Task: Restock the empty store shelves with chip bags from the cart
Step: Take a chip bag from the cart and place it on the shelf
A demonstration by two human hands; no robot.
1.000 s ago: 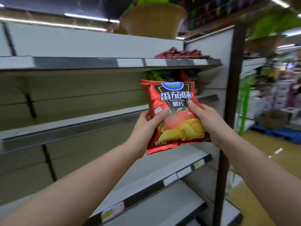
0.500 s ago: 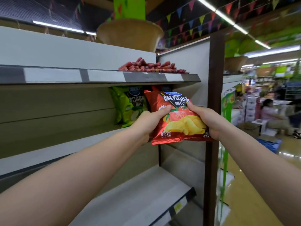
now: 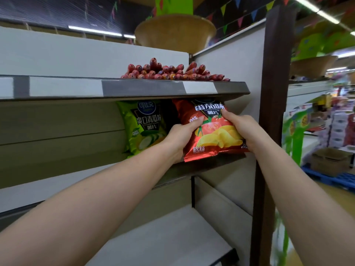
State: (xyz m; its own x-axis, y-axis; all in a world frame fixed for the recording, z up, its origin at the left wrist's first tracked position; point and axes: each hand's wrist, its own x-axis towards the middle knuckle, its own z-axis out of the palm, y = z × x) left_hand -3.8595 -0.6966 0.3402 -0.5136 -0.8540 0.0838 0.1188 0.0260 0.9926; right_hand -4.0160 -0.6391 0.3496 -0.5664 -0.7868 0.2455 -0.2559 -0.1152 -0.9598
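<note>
A red tomato-flavour chip bag (image 3: 213,133) stands upright at the right end of the middle shelf (image 3: 172,174), its top tucked under the shelf above. My left hand (image 3: 180,139) grips its left edge with the thumb across the front. My right hand (image 3: 244,131) grips its right side, thumb on the front. A green cucumber-flavour chip bag (image 3: 144,125) stands on the same shelf just to the left, partly hidden behind my left hand.
The upper shelf (image 3: 153,88) carries a pile of red sausages (image 3: 172,72). A brown upright post (image 3: 269,112) closes the shelf unit on the right. Bare lower shelves (image 3: 172,237) lie below. Cardboard boxes (image 3: 330,158) on a blue pallet sit in the aisle at right.
Both hands carried the red bag up and forward, from in front of the shelves into the middle shelf beside the green bag. The view has drawn closer to the shelf.
</note>
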